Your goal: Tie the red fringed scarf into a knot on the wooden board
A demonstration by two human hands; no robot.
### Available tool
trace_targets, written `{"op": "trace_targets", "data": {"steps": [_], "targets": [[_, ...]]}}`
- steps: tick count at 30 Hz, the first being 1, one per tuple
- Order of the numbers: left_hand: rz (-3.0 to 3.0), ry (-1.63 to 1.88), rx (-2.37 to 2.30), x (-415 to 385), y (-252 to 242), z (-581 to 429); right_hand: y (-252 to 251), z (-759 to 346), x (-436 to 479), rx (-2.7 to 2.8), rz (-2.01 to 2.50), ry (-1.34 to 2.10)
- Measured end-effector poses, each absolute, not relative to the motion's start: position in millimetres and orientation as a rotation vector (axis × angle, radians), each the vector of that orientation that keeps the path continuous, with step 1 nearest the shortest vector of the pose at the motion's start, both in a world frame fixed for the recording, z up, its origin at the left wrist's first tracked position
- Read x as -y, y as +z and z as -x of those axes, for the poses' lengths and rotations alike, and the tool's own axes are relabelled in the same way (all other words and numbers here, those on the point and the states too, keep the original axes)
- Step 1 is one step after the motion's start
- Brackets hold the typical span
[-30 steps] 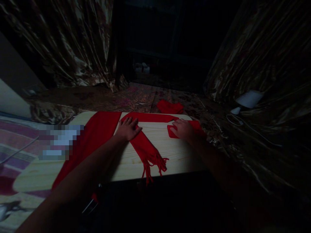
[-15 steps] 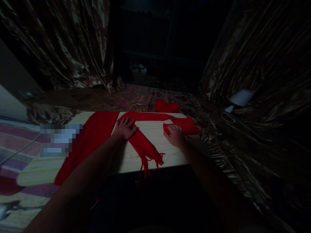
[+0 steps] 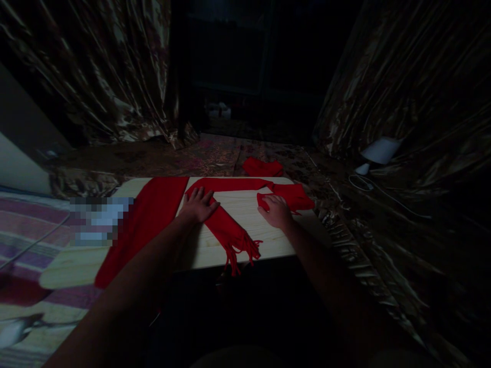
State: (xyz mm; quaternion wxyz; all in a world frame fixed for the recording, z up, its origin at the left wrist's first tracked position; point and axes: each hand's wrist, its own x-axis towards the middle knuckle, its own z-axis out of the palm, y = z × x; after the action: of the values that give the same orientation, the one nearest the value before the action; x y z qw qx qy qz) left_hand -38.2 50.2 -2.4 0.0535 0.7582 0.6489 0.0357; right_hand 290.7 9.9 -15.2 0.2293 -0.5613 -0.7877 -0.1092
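A long red scarf [image 3: 226,225] with a fringed end lies across a pale wooden board [image 3: 245,240]. My left hand [image 3: 198,204] rests flat on the scarf, fingers spread, pressing it to the board. My right hand [image 3: 275,210] lies on a folded part of the scarf [image 3: 293,197] near the board's right edge, fingers curled at the fold's near corner. A wider red cloth [image 3: 148,220] stretches along the board to the left of my left arm. The fringe [image 3: 241,250] hangs at the board's near edge.
A small red cloth [image 3: 263,166] lies on the patterned floor beyond the board. Shiny dark curtains [image 3: 95,76] hang left and right. A white lamp-like object [image 3: 378,152] with a cable sits at the right. A striped rug [image 3: 26,230] lies left.
My right hand has drawn the folded scarf end leftward, toward the board's middle. My left hand has stayed pressed on the scarf. The view has shifted slightly.
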Motion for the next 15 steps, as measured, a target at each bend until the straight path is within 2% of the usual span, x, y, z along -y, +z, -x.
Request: {"op": "trace_targets", "data": {"steps": [9,15], "targets": [[-2.288,0.159,-1.959,-47.2,-4.3,37.9,-17.2,-289.1,-12.2,2.169,1.615,-0.304],[-2.273,0.184,-1.953,-47.4,-3.6,37.1,6.3,-283.0,-15.0,2.283,1.837,-0.282]]}}
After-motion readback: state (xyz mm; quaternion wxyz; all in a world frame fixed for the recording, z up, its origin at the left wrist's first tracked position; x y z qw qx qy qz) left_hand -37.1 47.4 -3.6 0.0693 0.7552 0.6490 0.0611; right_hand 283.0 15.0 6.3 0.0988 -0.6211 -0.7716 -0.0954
